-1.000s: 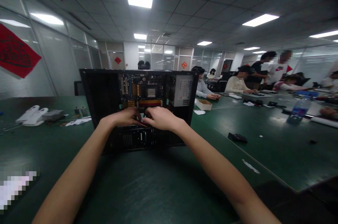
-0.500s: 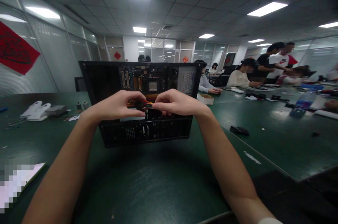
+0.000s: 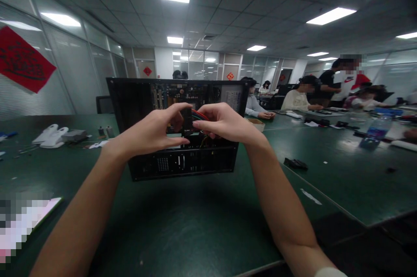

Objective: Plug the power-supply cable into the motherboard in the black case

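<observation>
An open black computer case (image 3: 182, 168) lies on the green table (image 3: 182, 229), its motherboard (image 3: 176, 93) facing me. Both hands are raised in front of it. My left hand (image 3: 153, 131) pinches a small black connector (image 3: 186, 120) between thumb and forefinger. My right hand (image 3: 224, 124) grips the same connector from the right, where red, green and other coloured wires (image 3: 199, 115) run back into the case. The silver power supply (image 3: 232, 96) sits at the case's upper right.
White parts and a grey box (image 3: 54, 135) lie at the far left. A black part (image 3: 295, 164) rests on the table to the right. Several people sit and stand at the right-hand tables, with a water bottle (image 3: 373, 131) there. A pixelated patch (image 3: 22, 220) covers the lower left.
Both hands have lifted out of the case, pulling a black connector and its coloured wires up in front of the motherboard. The view has shifted slightly.
</observation>
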Demonstrator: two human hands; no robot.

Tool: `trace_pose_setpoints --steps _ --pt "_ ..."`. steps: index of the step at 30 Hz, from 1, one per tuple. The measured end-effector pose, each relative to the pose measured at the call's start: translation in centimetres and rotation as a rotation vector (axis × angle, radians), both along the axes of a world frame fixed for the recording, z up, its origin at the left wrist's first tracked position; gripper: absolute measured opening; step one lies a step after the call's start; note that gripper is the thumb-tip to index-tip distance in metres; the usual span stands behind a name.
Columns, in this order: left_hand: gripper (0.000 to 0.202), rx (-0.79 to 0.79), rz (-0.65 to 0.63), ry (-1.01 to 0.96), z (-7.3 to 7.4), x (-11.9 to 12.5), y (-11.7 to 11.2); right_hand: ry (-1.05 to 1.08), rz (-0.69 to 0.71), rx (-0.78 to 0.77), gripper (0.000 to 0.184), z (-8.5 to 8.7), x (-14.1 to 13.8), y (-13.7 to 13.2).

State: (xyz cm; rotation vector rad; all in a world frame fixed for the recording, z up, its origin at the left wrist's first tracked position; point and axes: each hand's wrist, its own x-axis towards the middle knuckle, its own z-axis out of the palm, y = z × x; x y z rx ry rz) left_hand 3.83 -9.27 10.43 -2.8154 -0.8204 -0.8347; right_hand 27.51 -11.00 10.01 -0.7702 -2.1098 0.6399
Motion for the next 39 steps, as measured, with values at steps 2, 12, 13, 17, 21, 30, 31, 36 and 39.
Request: trace_pose_setpoints --steps 2,12,13,17,21,30,31,36,39 --pt "0.081 0.035 0.005 -0.014 -0.1 0.2 0.1 0.004 -0.013 0.01 0.035 -0.1 -0.2 0.0" --pt "0.063 0.208 0.052 0.006 -0.6 0.1 0.9 -0.086 0.035 -0.024 0.031 -0.6 -0.7 0.1" --pt "0.062 0.21 0.064 0.013 -0.7 0.1 1.0 -0.102 0.026 -0.026 0.029 -0.7 -0.8 0.2" --pt "0.06 0.189 0.075 0.048 -0.7 0.2 0.9 -0.174 0.019 -0.053 0.022 -0.9 -1.0 0.4" --pt "0.062 0.185 0.049 0.092 -0.7 0.3 0.7 -0.197 0.032 -0.071 0.012 -0.9 -1.3 0.4" --pt "0.062 0.161 -0.006 0.078 -0.7 0.7 0.1 -0.216 0.048 -0.072 0.012 -0.8 -1.1 0.2" --pt "0.062 0.145 -0.005 0.067 -0.7 0.8 0.0 -0.217 0.047 -0.071 0.012 -0.8 -1.0 0.2" --pt "0.061 0.017 -0.074 -0.001 -0.7 1.4 -0.7 -0.233 -0.008 -0.111 0.011 -0.8 -0.8 0.0" --pt "0.062 -0.044 -0.097 -0.025 -0.6 1.6 -1.4 -0.23 -0.009 -0.166 0.014 -0.9 -0.5 -0.1"
